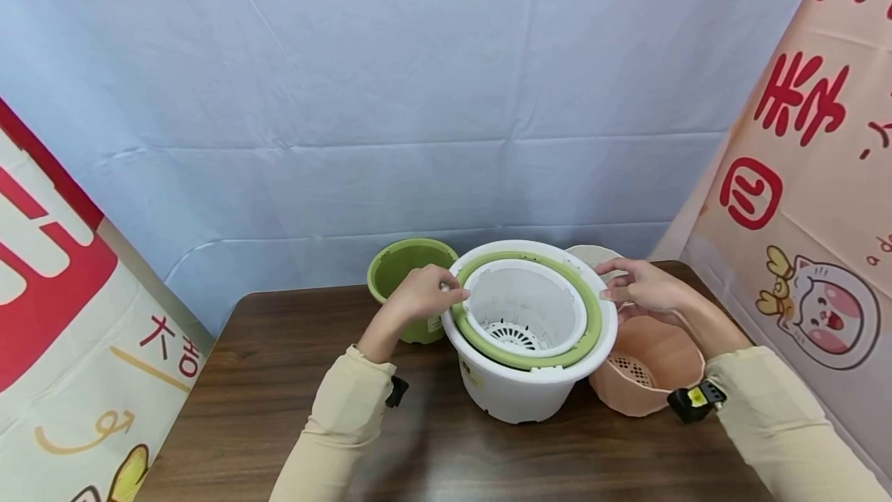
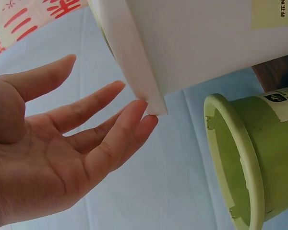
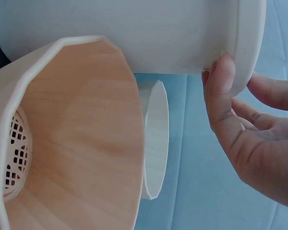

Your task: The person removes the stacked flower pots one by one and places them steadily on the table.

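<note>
A large white flower pot stands on the table, with a green flower pot nested inside it and a smaller white flower pot with a slotted bottom innermost. At the left of the stack is my left hand. In the left wrist view its fingertips touch the large pot's rim from outside, fingers loosely extended and thumb apart. My right hand grips that rim on the opposite side; the right wrist view shows a finger tucked under the lip and the thumb across the edge.
Another green pot stands behind the left hand. On the right, an orange-pink pot with a perforated bottom tilts on its side, and a whitish pot sits behind it. The wooden table meets a light blue cloth at the back.
</note>
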`<state>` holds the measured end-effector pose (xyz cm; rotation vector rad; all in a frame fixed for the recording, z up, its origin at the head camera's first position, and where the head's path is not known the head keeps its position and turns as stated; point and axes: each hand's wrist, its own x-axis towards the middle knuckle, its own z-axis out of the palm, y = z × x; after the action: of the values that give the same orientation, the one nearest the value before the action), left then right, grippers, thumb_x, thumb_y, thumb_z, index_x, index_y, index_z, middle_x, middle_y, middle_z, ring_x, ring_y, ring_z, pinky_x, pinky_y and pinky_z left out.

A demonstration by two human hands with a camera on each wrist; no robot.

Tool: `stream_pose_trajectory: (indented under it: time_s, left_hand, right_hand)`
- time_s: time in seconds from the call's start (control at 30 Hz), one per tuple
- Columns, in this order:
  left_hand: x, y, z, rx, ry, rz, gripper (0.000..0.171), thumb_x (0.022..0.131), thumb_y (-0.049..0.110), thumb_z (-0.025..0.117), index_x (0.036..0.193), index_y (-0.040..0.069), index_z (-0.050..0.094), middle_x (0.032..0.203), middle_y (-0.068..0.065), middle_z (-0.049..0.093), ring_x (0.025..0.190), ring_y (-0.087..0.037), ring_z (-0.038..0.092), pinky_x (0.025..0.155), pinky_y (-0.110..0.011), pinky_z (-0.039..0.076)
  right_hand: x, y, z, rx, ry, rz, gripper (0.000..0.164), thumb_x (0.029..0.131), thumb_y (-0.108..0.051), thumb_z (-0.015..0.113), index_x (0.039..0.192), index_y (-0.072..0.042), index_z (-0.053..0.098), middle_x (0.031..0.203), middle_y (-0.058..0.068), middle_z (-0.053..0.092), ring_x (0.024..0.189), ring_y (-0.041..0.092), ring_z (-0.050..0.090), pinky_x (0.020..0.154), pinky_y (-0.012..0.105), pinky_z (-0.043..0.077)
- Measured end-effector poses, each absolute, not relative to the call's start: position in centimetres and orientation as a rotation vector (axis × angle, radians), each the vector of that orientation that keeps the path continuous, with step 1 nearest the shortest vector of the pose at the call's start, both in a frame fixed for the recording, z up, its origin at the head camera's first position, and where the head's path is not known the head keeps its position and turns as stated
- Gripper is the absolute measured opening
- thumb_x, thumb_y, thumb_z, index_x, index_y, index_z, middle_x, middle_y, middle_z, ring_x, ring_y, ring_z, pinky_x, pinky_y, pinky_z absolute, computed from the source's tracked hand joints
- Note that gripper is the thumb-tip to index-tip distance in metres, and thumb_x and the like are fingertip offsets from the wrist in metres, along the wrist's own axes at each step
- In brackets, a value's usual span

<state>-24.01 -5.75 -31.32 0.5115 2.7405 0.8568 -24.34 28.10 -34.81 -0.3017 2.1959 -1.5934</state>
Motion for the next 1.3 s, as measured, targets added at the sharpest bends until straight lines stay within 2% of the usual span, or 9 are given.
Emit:
stream_pose_trajectory:
  time_s: [0.3,0.47,0.53,0.6,0.67,0.77,0.9,1.0,1.3]
  left_hand:
    - [-23.9,-4.8,-31.3,0.513,2.82,0.758,0.04,0.088,0.026,0.061,0.116,-0.002,0.058,0.116,-0.014,0.058,0.107,-0.027,0.053,0.086,-0.037,0.046]
    - [-23.7,-4.1,-31.2,0.526,2.893,0.619,0.041,0.086,0.027,0.064,0.115,-0.001,0.058,0.112,-0.015,0.059,0.105,-0.027,0.053,0.087,-0.037,0.045]
    - [-23.6,-3.9,-31.1,0.548,2.928,0.556,0.035,0.085,0.028,0.065,0.105,0.0,0.062,0.1,-0.011,0.062,0.095,-0.024,0.056,0.079,-0.033,0.047]
    - [-23.6,-3.8,-31.1,0.568,2.951,0.507,0.026,0.083,0.029,0.067,0.085,0.003,0.063,0.079,-0.005,0.06,0.076,-0.019,0.055,0.064,-0.028,0.046]
    - [-23.5,-3.6,-31.1,0.572,2.96,0.483,0.029,0.082,0.029,0.068,0.067,0.007,0.056,0.062,0.0,0.049,0.062,-0.015,0.047,0.053,-0.024,0.039]
    - [-23.5,-3.4,-31.2,0.554,2.967,0.458,0.04,0.082,0.029,0.069,0.054,0.011,0.045,0.054,0.001,0.04,0.056,-0.015,0.041,0.045,-0.022,0.033]
    - [-23.4,-2.8,-31.4,0.464,2.989,0.375,0.031,0.081,0.034,0.069,0.066,0.009,0.059,0.077,-0.008,0.056,0.08,-0.025,0.053,0.054,-0.03,0.045]
    - [-23.2,-2.4,-31.6,0.402,3.007,0.302,0.033,0.08,0.04,0.069,0.079,0.007,0.064,0.096,-0.013,0.057,0.097,-0.032,0.05,0.061,-0.038,0.05]
    - [-23.0,-1.3,-32.4,0.383,3.108,0.117,0.041,0.075,0.05,0.069,0.075,0.009,0.065,0.091,-0.013,0.055,0.09,-0.03,0.05,0.058,-0.038,0.05]
  right_hand:
    - [-24.2,28.0,-34.7,-0.256,2.201,-1.586,0.05,0.088,0.004,0.051,0.13,0.013,0.024,0.087,0.012,0.056,0.072,0.02,0.061,0.06,0.035,0.055]
    - [-24.2,27.8,-34.6,-0.236,2.208,-1.58,0.049,0.089,0.005,0.05,0.13,0.013,0.025,0.087,0.012,0.056,0.071,0.02,0.061,0.06,0.035,0.055]
    - [-24.2,27.9,-34.6,-0.236,2.211,-1.577,0.049,0.089,0.005,0.049,0.13,0.013,0.025,0.087,0.012,0.056,0.071,0.02,0.061,0.06,0.035,0.055]
    - [-24.2,27.9,-34.7,-0.236,2.208,-1.578,0.049,0.089,0.005,0.05,0.13,0.013,0.025,0.087,0.012,0.055,0.071,0.02,0.06,0.06,0.035,0.055]
    - [-24.2,27.9,-34.7,-0.242,2.207,-1.578,0.049,0.089,0.005,0.05,0.13,0.013,0.024,0.087,0.012,0.055,0.071,0.019,0.06,0.06,0.035,0.055]
    - [-24.2,27.8,-34.6,-0.242,2.204,-1.579,0.05,0.089,0.005,0.049,0.131,0.013,0.024,0.087,0.012,0.055,0.071,0.019,0.06,0.06,0.035,0.055]
    - [-24.1,27.8,-34.6,-0.243,2.203,-1.58,0.05,0.089,0.005,0.05,0.131,0.013,0.024,0.087,0.012,0.055,0.07,0.019,0.06,0.059,0.035,0.055]
    - [-24.1,27.8,-34.6,-0.246,2.201,-1.583,0.05,0.089,0.005,0.05,0.131,0.013,0.024,0.087,0.012,0.055,0.07,0.018,0.06,0.059,0.035,0.055]
    - [-24.1,27.8,-34.6,-0.246,2.196,-1.592,0.049,0.089,0.005,0.05,0.13,0.013,0.024,0.086,0.011,0.055,0.07,0.018,0.06,0.059,0.035,0.055]
